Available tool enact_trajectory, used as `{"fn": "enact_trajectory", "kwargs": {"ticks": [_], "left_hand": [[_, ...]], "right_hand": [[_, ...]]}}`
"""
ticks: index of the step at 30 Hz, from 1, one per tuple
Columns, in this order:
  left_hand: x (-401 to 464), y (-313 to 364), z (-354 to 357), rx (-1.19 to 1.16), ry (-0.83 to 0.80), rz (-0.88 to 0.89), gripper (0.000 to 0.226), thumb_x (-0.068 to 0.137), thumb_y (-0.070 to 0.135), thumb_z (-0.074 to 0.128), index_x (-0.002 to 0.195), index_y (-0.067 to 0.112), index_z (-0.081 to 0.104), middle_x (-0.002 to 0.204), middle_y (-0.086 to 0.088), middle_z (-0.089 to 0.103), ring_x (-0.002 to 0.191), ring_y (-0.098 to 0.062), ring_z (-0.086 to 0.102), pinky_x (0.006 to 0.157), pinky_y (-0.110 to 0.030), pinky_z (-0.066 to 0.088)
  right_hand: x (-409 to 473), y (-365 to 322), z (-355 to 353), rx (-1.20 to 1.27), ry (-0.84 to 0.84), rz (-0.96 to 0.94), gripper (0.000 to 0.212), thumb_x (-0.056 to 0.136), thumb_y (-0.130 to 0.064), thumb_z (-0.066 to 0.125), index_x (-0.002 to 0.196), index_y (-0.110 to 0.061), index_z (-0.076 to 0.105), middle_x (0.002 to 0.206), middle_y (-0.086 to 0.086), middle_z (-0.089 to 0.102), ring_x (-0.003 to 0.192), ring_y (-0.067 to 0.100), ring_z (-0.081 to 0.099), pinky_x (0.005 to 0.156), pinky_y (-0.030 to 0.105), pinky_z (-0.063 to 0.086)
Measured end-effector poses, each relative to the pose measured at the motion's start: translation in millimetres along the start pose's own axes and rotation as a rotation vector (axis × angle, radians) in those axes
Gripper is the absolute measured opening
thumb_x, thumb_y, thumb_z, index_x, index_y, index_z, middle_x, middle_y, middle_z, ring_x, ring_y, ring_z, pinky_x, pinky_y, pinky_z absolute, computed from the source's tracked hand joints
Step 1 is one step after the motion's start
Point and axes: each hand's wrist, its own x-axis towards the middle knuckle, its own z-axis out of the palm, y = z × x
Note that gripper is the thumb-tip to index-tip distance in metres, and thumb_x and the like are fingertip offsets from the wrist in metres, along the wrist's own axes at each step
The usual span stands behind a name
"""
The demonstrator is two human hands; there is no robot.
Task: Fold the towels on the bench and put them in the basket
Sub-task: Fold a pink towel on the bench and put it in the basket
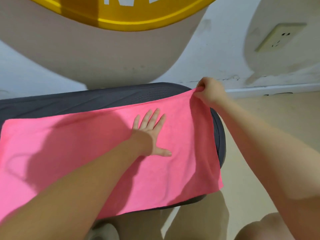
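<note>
Two bare forearms reach in from the near edge. Flat on the pink towel (97, 153), the left hand (149, 134) lies with fingers straight and spread, pressing the cloth onto the dark table (86, 99). Farther off, the right hand (208, 91) pinches the towel's far right corner and lifts it clear of the table. Its fingertips are hidden in the cloth. The towel's left end is cut off by the frame.

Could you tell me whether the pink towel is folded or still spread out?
Spread out: the towel lies flat on the bench, one corner lifted.
</note>
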Motion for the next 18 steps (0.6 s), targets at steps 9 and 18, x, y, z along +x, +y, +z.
{"fn": "enact_trajectory", "kwargs": {"ticks": [9, 18], "left_hand": [[-2, 0, -2, -0.048, 0.015, 0.017, 0.122, 0.063, 0.075, 0.058, 0.143, 0.03, -0.022, 0.151, 0.003, -0.033, 0.14, -0.018, -0.028, 0.111, -0.047, -0.017], [-12, 16, -13, -0.096, -0.001, -0.032, 0.119, 0.067, 0.063, 0.067, 0.147, 0.026, -0.013, 0.153, -0.002, -0.028, 0.143, -0.023, -0.022, 0.114, -0.05, -0.009]], "right_hand": [[-81, 48, 19, 0.016, 0.099, 0.17, 0.029, 0.089, -0.017, 0.054, 0.113, 0.0, 0.05, 0.117, 0.021, 0.05, 0.111, 0.035, 0.046, 0.087, 0.037, 0.036], [-136, 61, 9, -0.027, -0.147, 0.232, 0.034, 0.082, -0.007, 0.059, 0.112, 0.002, 0.044, 0.108, 0.02, 0.059, 0.097, 0.034, 0.056, 0.065, 0.029, 0.032]]}}
